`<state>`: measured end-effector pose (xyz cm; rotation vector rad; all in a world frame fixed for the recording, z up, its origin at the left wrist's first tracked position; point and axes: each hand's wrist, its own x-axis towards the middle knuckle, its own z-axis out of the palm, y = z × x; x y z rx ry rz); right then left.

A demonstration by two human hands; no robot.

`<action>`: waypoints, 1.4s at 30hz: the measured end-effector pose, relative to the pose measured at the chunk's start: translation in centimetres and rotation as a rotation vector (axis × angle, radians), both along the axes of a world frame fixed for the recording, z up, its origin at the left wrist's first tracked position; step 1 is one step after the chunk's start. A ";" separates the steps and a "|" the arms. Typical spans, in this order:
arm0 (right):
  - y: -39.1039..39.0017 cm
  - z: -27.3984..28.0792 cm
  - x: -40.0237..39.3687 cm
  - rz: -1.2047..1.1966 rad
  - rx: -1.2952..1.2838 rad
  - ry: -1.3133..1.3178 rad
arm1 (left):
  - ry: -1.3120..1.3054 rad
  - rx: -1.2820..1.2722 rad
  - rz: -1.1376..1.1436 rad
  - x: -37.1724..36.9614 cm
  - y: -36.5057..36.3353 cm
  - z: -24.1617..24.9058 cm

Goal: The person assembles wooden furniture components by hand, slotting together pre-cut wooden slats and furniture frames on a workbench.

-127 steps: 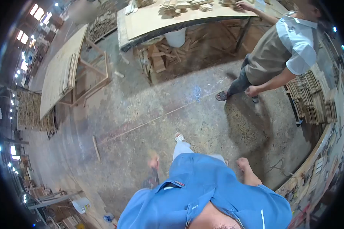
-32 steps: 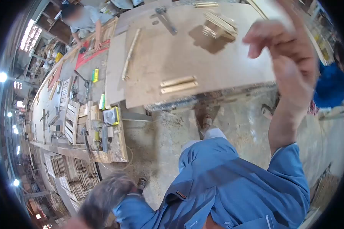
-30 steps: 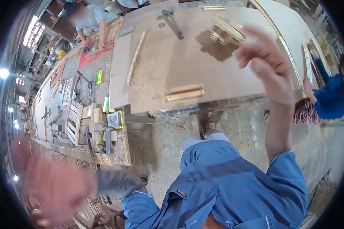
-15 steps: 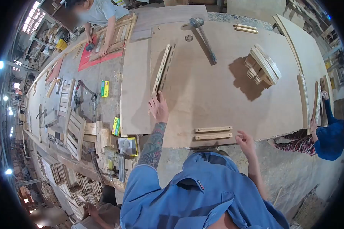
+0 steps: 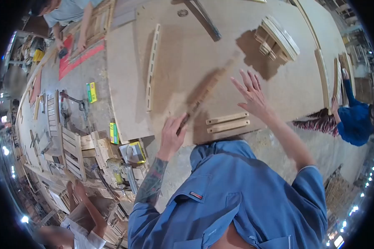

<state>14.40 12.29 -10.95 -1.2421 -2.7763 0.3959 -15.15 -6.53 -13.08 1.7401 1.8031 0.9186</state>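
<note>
My left hand [image 5: 173, 135] is closed around the near end of a slotted wooden rail [image 5: 210, 85], which slants up and to the right over the board and is smeared by motion. A second slotted rail [image 5: 153, 68] lies on the board to the left. My right hand [image 5: 253, 95] is open with fingers spread, beyond the far end of two short wooden strips [image 5: 227, 122] with holes in their ends. It holds nothing, close to the held rail's far end.
Under everything is a large plywood board [image 5: 124, 83]. A stack of curved wooden pieces [image 5: 280, 37] stands at the upper right, near a dark tool handle [image 5: 205, 23]. Co-workers are at the upper left, lower left and right. Small yellow-green boxes [image 5: 91, 92] lie leftward.
My left hand has lifted one of the two side-by-side slotted rails and swung it rightward; the other stays down. My right hand has moved forward over the board, fingers spreading. The view has shifted.
</note>
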 end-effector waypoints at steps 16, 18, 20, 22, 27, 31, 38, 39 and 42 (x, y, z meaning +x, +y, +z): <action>-5.6 -8.8 12.7 0.002 -0.206 -0.056 | 0.307 -0.173 -0.350 4.2 -1.5 -5.3; -4.9 -8.6 12.5 -0.001 -0.171 -0.056 | 0.345 -0.140 -0.330 4.2 -1.3 -5.3; -4.7 -6.6 13.0 -0.059 -0.268 0.249 | 0.411 -0.229 -0.245 4.9 -1.5 -4.6; -0.4 -4.4 15.4 -0.169 -0.259 0.320 | 0.368 -0.188 -0.200 7.9 3.1 -1.5; 19.3 -0.8 22.5 -0.566 0.201 0.515 | -0.238 -0.254 -0.068 20.1 18.8 0.6; 32.1 -6.5 27.6 -0.780 -0.309 0.699 | -0.873 -0.372 0.052 33.1 32.2 -2.5; 29.5 -4.3 25.3 -0.701 -0.839 0.742 | -0.799 -0.351 0.448 42.2 39.1 -2.8; 28.5 -4.4 24.9 -0.740 -0.794 0.803 | -0.794 -0.357 0.457 41.8 38.4 -3.1; 23.5 -4.4 22.3 -0.751 -0.674 0.904 | -0.922 -0.183 0.401 39.3 33.9 -3.2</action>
